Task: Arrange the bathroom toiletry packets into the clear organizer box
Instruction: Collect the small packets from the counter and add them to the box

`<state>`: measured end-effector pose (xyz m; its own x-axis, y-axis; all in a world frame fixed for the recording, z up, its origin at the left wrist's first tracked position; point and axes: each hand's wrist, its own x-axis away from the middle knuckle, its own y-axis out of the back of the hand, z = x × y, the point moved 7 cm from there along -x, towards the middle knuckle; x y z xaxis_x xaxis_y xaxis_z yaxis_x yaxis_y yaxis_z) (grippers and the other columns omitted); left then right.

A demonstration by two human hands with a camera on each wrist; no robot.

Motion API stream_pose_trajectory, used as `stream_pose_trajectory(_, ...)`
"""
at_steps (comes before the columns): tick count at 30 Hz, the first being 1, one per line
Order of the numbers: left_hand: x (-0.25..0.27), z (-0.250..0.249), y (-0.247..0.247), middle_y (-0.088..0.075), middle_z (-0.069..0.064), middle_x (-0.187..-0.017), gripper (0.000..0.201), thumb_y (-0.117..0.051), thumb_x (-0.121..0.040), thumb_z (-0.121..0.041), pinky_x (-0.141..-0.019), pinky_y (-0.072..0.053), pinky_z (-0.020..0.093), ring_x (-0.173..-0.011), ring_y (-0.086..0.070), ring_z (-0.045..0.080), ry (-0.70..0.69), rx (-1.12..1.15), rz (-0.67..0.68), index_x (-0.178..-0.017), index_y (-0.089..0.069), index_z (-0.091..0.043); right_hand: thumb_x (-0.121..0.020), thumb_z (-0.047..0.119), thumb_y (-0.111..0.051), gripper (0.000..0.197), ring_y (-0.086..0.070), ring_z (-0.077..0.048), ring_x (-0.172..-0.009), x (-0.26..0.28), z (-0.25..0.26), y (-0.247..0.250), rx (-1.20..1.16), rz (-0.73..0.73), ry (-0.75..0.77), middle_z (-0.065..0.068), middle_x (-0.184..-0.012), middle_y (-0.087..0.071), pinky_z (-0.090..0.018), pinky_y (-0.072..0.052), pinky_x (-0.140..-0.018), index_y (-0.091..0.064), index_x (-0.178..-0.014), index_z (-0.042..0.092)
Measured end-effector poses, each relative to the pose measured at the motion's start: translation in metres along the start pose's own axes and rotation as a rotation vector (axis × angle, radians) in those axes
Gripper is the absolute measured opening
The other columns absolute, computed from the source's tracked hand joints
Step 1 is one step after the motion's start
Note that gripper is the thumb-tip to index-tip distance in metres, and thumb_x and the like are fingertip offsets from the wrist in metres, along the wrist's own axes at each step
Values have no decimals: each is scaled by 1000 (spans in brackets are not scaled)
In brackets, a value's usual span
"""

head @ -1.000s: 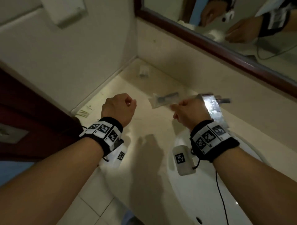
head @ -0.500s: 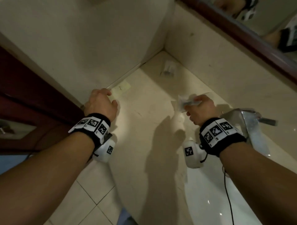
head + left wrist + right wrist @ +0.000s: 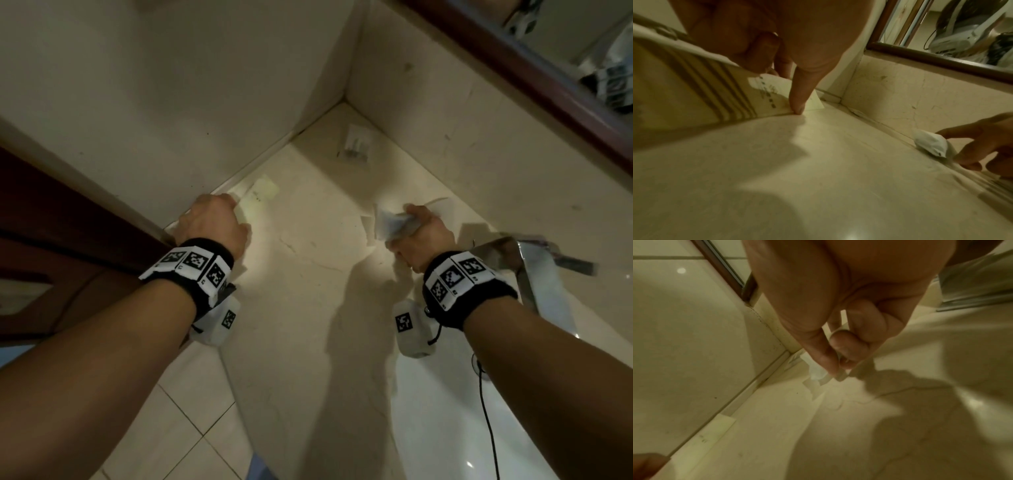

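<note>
Counter [image 3: 308, 291] back corner: small clear packet [image 3: 356, 145]. Left edge, by wall: left hand [image 3: 212, 222] pinches flat cream packet [image 3: 262, 193]. Right hand [image 3: 421, 236] grips crumpled white packet [image 3: 390, 224] beside tap [image 3: 527, 270].

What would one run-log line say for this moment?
left hand: pinching flat yellowish packet by wall | right hand: holding white packet | third packet: in counter corner | organizer box: unseen

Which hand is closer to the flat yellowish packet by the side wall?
Left. The left hand touches the yellowish packet with its thumb; the right hand is across the counter, holding a white packet.
</note>
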<state>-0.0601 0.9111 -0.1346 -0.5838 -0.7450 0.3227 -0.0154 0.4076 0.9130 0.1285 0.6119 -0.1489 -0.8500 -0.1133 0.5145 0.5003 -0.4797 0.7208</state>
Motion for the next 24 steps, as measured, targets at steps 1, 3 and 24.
stream_pose_trajectory(1, 1, -2, 0, -62, 12, -121, 45, -71, -85, -35, -82, -54, 43, -102, -63, 35, -7, 9, -6, -126, -60, -21, -77, 19, -70, 64, -69, -31, -92, -1, 1, 0, 39, -6, 5, -2, -108, -67, -39, -58, -86, -49, -133, 39)
stream_pose_trajectory(3, 2, -5, 0, -64, 11, -121, 40, -69, -87, -33, -84, -53, 42, -104, -63, 35, -13, 28, -20, -125, -61, -21, -75, 24, -62, 46, -70, -33, -88, -3, 2, 1, 108, -13, 18, -7, -102, -71, -44, -60, -84, -53, -117, 40)
stream_pose_trajectory(24, 63, -119, 24, -66, 6, -75, 30, -59, -91, -41, -68, -51, 36, -76, -61, 34, -271, 271, -44, -79, -64, -14, -93, 25, -61, 13, -57, -1, -35, 72, -5, 62, -198, -113, 281, 1, -57, -68, -16, -42, -39, -57, -86, 16)
